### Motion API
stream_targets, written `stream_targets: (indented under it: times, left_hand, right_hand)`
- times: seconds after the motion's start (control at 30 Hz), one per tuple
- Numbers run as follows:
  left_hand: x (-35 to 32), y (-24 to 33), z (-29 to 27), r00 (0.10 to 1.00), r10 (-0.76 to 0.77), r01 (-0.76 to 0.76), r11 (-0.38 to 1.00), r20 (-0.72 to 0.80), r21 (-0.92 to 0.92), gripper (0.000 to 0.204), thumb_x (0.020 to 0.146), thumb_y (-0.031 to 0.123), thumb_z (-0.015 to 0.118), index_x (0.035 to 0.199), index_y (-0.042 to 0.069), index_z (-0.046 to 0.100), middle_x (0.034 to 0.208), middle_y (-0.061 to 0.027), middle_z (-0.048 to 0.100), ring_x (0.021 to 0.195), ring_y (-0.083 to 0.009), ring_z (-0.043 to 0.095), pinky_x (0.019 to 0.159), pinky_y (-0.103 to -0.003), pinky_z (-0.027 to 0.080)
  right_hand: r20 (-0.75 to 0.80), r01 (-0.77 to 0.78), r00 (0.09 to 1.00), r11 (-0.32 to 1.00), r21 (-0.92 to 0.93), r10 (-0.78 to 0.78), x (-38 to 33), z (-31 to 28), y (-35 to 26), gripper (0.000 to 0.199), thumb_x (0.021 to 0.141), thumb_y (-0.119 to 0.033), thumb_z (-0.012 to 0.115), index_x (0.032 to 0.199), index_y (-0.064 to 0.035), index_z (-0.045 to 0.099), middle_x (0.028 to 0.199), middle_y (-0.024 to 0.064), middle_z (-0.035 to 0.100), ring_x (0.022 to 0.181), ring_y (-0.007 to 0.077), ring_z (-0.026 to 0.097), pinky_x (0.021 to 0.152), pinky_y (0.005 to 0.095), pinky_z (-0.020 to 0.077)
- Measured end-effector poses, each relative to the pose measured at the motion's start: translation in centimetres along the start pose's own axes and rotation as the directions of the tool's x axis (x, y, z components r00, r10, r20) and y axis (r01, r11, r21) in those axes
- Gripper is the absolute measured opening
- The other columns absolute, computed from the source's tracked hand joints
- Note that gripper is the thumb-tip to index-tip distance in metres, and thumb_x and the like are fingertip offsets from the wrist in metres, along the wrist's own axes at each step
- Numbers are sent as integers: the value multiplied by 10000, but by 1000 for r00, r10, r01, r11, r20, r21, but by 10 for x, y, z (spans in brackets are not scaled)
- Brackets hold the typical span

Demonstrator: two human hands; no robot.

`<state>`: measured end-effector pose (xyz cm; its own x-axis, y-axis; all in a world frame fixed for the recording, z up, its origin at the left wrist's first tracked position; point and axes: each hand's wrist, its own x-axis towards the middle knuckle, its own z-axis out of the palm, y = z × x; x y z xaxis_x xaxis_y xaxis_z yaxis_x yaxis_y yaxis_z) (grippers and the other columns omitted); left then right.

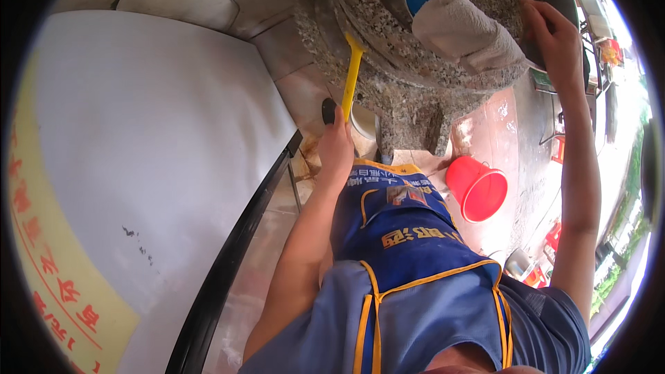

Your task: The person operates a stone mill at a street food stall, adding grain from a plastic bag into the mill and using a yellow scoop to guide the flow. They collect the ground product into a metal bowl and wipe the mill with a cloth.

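Note:
My left hand [336,149] is closed round the handle of a yellow scraper-like tool [354,76] that widens at its far end. That end rests in the channel of a speckled stone mill [409,62]. At the upper right, my right hand [560,38] is raised at the mill's right side, fingers curled in; what they hold, if anything, I cannot make out. Left of it, a whitish cloth [467,31] is wrapped over a bar that crosses the stone. A blue round thing [417,1] shows beside the cloth.
A red bucket [476,188] stands on the floor below the mill. On the left, a large white panel [152,125] with a black edge strip [232,256] takes up much room. A partly hidden white container [363,121] sits under the mill. Shelving with goods [601,34] lines the far right.

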<state>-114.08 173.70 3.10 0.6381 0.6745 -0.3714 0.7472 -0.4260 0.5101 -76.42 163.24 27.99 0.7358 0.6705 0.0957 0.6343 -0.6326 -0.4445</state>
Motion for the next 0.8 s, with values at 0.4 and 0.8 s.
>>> stream_targets:
  times: [0.4,0.8]
  left_hand:
    - [132,19,-34,984,179,-179,984,-24,14,356,995,205,480,1333,93,500,940,-251,653,860,-443,656,730,-543,529]
    - [171,19,-71,982,189,-185,972,-17,143,346,1020,189,440,1335,59,502,854,-242,675,829,-409,679,676,-524,531]
  right_hand:
    - [48,-89,995,989,116,84,2,-2,8,280,987,-246,613,1179,-64,707,841,-43,647,712,30,541,666,194,445]
    - [40,56,998,998,10,-57,6,-5,3,287,989,-271,604,1163,-66,705,813,-27,654,714,36,552,694,213,462]
